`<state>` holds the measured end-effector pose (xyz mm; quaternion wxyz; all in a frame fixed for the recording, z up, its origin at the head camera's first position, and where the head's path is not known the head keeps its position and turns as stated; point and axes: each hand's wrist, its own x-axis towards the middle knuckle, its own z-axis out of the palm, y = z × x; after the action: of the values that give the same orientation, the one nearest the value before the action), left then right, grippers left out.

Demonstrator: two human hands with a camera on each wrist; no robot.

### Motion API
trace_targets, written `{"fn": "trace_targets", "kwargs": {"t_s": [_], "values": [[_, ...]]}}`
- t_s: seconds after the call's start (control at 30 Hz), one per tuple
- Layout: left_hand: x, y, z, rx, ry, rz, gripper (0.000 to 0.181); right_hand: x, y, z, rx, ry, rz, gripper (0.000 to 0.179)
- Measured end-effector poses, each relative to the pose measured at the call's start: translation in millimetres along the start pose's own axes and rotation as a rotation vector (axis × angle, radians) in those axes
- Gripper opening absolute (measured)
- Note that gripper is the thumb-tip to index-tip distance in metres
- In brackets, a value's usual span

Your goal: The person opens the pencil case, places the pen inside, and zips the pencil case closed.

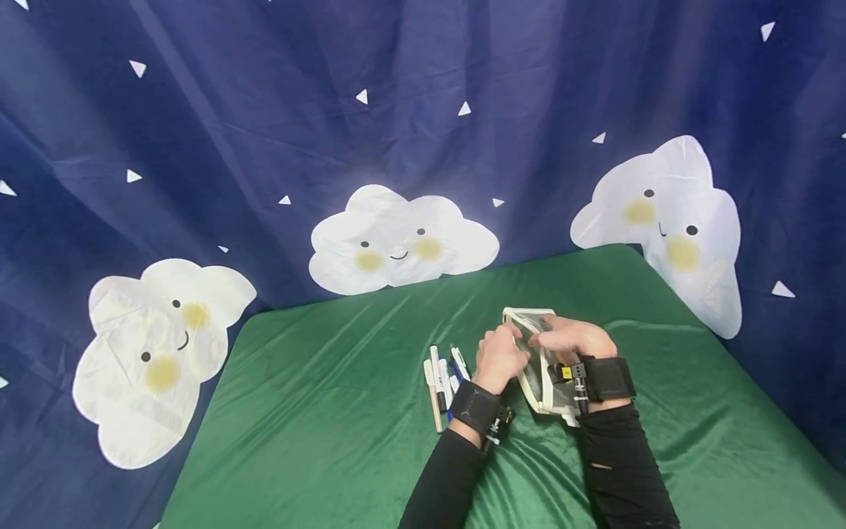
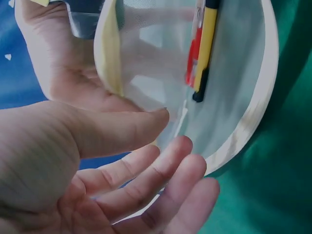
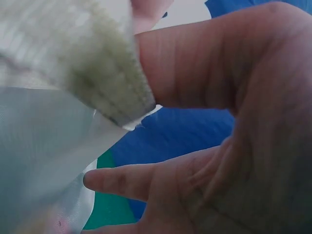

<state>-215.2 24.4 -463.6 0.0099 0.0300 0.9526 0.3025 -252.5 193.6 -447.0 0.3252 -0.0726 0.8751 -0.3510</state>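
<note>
A see-through mesh pouch (image 1: 546,382) with cream edging stands opened on the cloth. My right hand (image 1: 578,339) grips its far right side, and the right wrist view shows the thumb side against the cream edging (image 3: 112,92). At the pouch's left rim is my left hand (image 1: 499,358). In the left wrist view its thumb and fingers (image 2: 146,180) are spread apart in front of the mesh, with nothing seen between them. A yellow-and-black pen (image 2: 207,44) and a red pen (image 2: 193,58) lie within the pouch.
Several pens and markers, among them a beige marker (image 1: 432,397) and a blue pen (image 1: 459,362), lie on the green cloth (image 1: 317,419) left of my left hand. Behind the table hangs a dark blue curtain (image 1: 277,95) with white clouds.
</note>
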Motion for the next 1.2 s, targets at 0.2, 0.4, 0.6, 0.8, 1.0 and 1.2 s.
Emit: {"fn": "trace_targets", "kwargs": {"t_s": [0.2,0.4,0.6,0.8,1.0,1.2], "values": [[-9.5,1.9,-11.0,0.109,0.043,0.068,0.029,-3.4,0,-1,0.026,0.008,0.007,0.094],[-14.3,-9.5,-21.3,0.203,0.080,0.081,0.029,-5.5,3,-2,0.012,0.026,0.007,0.094],[-10.7,-24.7,-28.2,0.257,0.102,0.038,0.036,-2.6,1,-4,0.038,0.003,0.012,0.094],[-6.3,-39.0,-29.5,0.327,0.108,-0.059,0.049,-4.2,1,-2,0.013,0.016,0.010,0.094],[-2.1,-52.2,-29.8,0.406,0.070,-0.169,0.072,-2.6,2,-1,0.067,0.003,-0.008,0.094],[-2.5,-60.5,-29.2,0.351,0.062,-0.162,0.067,-4.7,1,0,0.038,0.008,-0.006,0.094]]}}
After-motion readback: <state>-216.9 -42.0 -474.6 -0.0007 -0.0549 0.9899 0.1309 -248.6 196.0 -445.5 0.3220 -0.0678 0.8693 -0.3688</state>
